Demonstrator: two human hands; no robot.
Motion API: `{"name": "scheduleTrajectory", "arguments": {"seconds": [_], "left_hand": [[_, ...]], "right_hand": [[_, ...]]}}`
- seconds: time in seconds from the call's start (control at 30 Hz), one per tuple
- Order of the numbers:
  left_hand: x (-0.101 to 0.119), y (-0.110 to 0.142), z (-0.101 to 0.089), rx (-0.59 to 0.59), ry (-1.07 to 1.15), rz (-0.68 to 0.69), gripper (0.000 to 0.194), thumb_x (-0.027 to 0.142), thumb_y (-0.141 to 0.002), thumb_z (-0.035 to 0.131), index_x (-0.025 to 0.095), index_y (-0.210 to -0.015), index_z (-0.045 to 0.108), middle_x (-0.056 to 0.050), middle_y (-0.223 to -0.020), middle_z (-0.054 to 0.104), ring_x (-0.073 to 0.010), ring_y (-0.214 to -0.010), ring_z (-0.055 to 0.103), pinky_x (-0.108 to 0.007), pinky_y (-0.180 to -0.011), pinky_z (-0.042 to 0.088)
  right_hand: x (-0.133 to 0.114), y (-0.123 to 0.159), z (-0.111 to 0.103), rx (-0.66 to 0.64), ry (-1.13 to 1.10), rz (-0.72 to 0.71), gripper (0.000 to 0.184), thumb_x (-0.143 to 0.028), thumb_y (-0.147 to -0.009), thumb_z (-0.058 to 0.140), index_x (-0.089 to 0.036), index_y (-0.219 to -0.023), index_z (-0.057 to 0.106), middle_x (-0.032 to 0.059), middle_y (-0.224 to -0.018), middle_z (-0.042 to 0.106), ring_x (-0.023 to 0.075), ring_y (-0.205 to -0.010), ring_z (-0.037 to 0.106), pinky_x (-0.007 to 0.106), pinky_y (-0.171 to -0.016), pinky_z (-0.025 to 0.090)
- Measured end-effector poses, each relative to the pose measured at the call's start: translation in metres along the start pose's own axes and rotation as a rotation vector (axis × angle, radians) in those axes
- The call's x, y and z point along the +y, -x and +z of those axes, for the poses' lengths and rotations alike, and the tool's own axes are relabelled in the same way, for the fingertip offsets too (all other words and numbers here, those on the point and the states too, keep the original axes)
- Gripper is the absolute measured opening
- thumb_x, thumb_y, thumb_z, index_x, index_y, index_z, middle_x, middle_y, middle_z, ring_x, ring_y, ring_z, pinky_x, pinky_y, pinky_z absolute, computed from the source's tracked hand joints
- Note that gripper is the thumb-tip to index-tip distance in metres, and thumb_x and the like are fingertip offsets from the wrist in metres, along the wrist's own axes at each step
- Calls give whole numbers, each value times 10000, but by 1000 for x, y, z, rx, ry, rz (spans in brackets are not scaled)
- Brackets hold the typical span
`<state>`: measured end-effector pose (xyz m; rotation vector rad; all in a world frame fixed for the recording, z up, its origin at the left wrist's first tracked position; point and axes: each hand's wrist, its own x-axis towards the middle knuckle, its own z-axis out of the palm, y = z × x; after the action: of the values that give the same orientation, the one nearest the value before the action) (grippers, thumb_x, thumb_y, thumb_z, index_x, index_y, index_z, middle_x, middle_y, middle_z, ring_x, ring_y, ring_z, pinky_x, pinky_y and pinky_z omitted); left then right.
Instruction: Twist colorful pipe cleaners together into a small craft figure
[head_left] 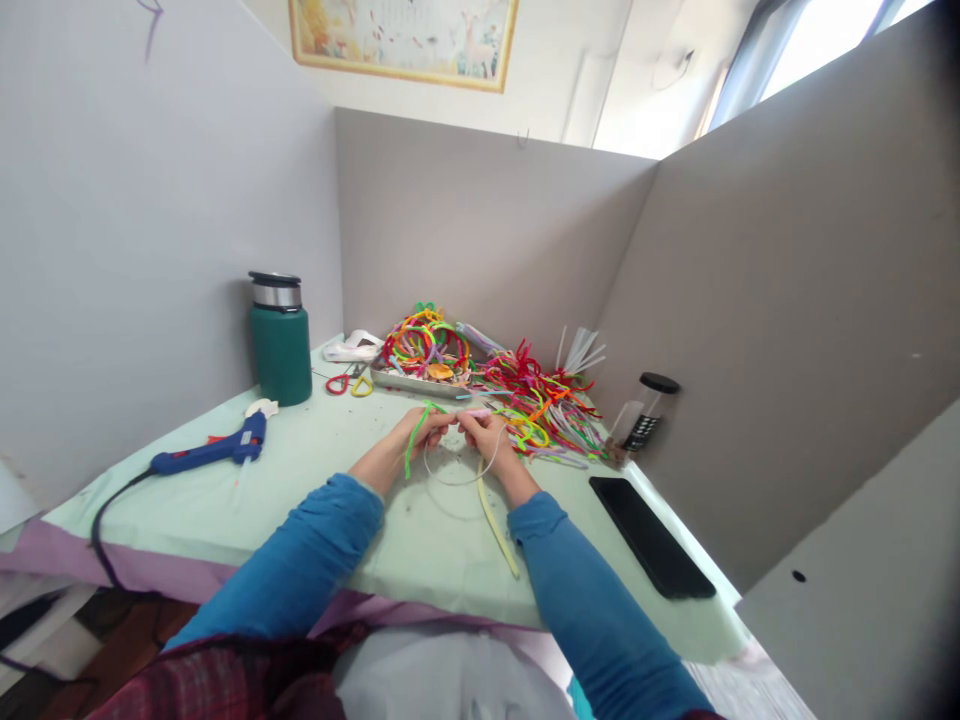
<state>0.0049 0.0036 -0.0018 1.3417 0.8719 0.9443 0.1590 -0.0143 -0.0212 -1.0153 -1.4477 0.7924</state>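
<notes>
Above the middle of the table my left hand and my right hand meet, fingertips pinched close together. A bright green pipe cleaner passes through my left fingers and hangs down beside the hand. Under both hands curves a thin white hoop, its upper part hidden by the fingers. Something pink shows at my right fingertips; the join there is too small to make out. A pale yellow pipe cleaner trails below my right hand toward the table's front edge; its upper end is hidden.
Behind my hands, a metal tray of colourful pipe-cleaner rings stands near a heap of loose pipe cleaners. A blue glue gun and green bottle are left; a black phone and clear bottle right. Grey partitions enclose the table.
</notes>
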Motion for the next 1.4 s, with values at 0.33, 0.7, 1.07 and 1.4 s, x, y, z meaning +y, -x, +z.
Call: {"name": "scheduleTrajectory", "arguments": {"seconds": [0.33, 0.7, 1.07, 1.4], "left_hand": [[-6, -6, -5, 117, 35, -9, 376, 439, -636, 749, 138, -668, 526, 72, -503, 416, -20, -363, 293, -202, -373, 183], [-6, -5, -5, 134, 36, 3, 375, 436, -622, 751, 144, -652, 517, 79, -490, 385, -24, -373, 278, -208, -376, 164], [-7, -5, -4, 83, -87, 7, 289, 428, -699, 644, 156, -659, 555, 43, -510, 435, -52, -381, 308, -224, -391, 202], [-8, -5, -5, 141, -245, -13, 412, 534, -759, 554, 147, -620, 576, -13, -496, 524, -85, -389, 418, -220, -396, 281]], "right_hand": [[16, -2, 3, -125, 324, -3, 198, -356, -731, 629, -182, -656, 690, 14, -615, 658, 141, -583, 556, 244, -563, 383], [18, -7, -2, 36, 252, -41, 189, -342, -683, 666, -166, -749, 690, 45, -738, 692, 172, -655, 584, 294, -652, 436], [3, -1, 0, 36, -43, -11, 323, -464, -724, 626, -163, -611, 600, -31, -477, 464, 96, -455, 391, 243, -472, 301], [3, -1, 0, 47, -49, -5, 311, -448, -719, 625, -161, -604, 594, -31, -467, 460, 99, -455, 391, 247, -467, 280]]}}
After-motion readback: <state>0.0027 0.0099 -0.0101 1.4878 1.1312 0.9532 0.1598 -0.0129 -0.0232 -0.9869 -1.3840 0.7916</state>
